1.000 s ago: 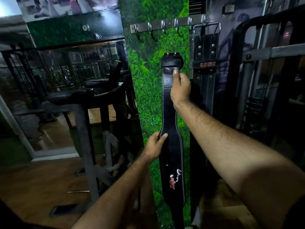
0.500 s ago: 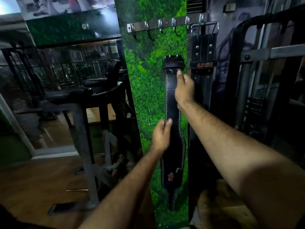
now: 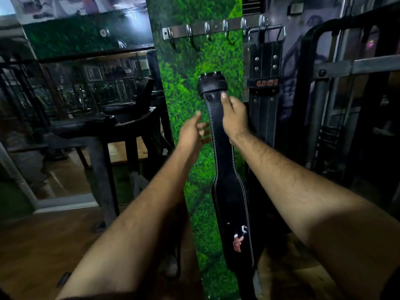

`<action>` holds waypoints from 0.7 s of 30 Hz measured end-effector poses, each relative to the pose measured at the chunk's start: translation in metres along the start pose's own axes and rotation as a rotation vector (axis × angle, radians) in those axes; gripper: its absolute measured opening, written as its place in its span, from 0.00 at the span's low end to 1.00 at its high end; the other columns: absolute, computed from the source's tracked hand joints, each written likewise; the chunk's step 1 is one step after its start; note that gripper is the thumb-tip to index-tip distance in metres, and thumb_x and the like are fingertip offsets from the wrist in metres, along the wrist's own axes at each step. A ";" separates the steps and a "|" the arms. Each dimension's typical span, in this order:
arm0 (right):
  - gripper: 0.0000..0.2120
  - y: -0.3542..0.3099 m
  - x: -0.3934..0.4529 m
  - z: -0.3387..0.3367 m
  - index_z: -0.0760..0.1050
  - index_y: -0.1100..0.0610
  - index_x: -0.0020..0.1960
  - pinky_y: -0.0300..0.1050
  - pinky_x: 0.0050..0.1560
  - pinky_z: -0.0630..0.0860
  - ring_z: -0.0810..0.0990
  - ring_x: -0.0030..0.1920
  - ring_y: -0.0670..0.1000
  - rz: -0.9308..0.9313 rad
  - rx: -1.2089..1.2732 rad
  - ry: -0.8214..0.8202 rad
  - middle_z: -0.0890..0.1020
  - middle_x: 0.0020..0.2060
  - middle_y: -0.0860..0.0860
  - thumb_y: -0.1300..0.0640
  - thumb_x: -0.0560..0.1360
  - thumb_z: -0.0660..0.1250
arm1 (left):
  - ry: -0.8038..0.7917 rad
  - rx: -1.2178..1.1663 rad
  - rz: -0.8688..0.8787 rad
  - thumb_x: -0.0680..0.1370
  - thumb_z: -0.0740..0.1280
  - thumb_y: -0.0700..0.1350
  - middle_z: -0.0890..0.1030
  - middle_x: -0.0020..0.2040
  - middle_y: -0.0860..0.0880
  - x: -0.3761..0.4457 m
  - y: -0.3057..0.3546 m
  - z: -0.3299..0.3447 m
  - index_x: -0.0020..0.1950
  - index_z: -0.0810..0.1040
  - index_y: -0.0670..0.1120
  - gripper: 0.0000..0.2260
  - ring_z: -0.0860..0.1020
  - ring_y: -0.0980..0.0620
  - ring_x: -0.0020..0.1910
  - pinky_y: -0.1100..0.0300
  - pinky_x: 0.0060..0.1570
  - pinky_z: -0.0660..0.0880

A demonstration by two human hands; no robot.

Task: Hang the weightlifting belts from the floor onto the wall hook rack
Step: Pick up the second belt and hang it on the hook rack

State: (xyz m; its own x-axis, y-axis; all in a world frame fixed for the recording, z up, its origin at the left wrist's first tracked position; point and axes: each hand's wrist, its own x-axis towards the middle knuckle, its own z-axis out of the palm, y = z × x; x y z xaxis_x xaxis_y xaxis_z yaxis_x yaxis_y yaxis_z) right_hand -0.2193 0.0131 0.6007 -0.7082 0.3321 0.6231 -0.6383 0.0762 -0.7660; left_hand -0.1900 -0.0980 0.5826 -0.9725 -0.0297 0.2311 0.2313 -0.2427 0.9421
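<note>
Belt [image 3: 227, 191]: black, with white stitching; it hangs upright in front of the green wall panel [image 3: 186, 87], under the rack and apart from it. Its buckle end [image 3: 212, 83] is on top, its wide part lower, with a small red and white figure near the bottom.
Right hand [image 3: 234, 118]: it holds the belt just under the buckle end; the thumb lies on the front face and the fingers go round the right edge. The belt hangs down from this hand, along the inner side of the right forearm.
Left hand [image 3: 191, 132]: just beside the left edge of the belt, a little lower than the right hand. It is blurred; the fingers are loosely bent and hold nothing. If they touch the belt I cannot tell.
Rack [image 3: 207, 30]: a metal bar with hooks, along the top of the green panel.
Second belt [image 3: 265, 92]: black, with the letters USI; it hangs by its metal buckle from the right end of the rack, just right of the held belt.
Bench [image 3: 86, 126]: dark, padded, at the left of the panel.
Floor [image 3: 36, 252]: wood, at the lower left.
</note>
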 end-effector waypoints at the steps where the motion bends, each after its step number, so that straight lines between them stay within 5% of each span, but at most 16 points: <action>1: 0.19 0.001 0.001 0.000 0.64 0.51 0.33 0.45 0.33 0.59 0.62 0.31 0.45 -0.012 -0.013 -0.013 0.64 0.28 0.46 0.50 0.82 0.62 | 0.030 0.006 0.023 0.83 0.57 0.55 0.77 0.32 0.55 0.007 0.015 0.004 0.55 0.73 0.49 0.11 0.75 0.59 0.26 0.62 0.33 0.72; 8: 0.22 0.013 -0.001 -0.008 0.64 0.55 0.32 0.48 0.31 0.61 0.63 0.30 0.46 -0.101 -0.150 -0.100 0.66 0.27 0.49 0.44 0.80 0.62 | -0.008 0.015 -0.001 0.80 0.60 0.60 0.86 0.51 0.41 0.037 0.041 0.025 0.49 0.83 0.45 0.21 0.84 0.43 0.50 0.49 0.56 0.80; 14: 0.25 0.012 0.000 -0.008 0.58 0.49 0.29 0.47 0.30 0.57 0.59 0.27 0.45 -0.099 -0.213 -0.098 0.62 0.24 0.45 0.48 0.80 0.64 | 0.072 0.068 0.030 0.81 0.60 0.57 0.84 0.54 0.38 0.055 0.041 0.026 0.56 0.80 0.40 0.21 0.83 0.39 0.53 0.44 0.55 0.79; 17: 0.24 0.007 0.006 -0.007 0.60 0.51 0.29 0.47 0.30 0.59 0.62 0.26 0.46 -0.053 -0.254 -0.064 0.64 0.23 0.45 0.46 0.78 0.67 | 0.138 0.135 0.132 0.82 0.60 0.54 0.83 0.49 0.38 0.059 0.041 0.032 0.53 0.78 0.38 0.19 0.82 0.41 0.46 0.46 0.47 0.79; 21: 0.09 -0.009 0.014 -0.014 0.73 0.54 0.41 0.43 0.23 0.71 0.69 0.24 0.41 0.030 -0.147 -0.115 0.71 0.27 0.45 0.52 0.77 0.68 | 0.196 0.092 0.267 0.79 0.61 0.53 0.82 0.46 0.41 0.062 0.034 0.036 0.44 0.76 0.47 0.11 0.80 0.44 0.45 0.43 0.52 0.79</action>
State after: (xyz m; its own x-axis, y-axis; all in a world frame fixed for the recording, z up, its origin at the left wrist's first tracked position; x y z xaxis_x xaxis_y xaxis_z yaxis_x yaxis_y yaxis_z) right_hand -0.2194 0.0299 0.6145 -0.7615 0.2275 0.6070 -0.5712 0.2071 -0.7942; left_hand -0.2416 -0.0735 0.6378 -0.8622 -0.2684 0.4295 0.4709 -0.1126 0.8750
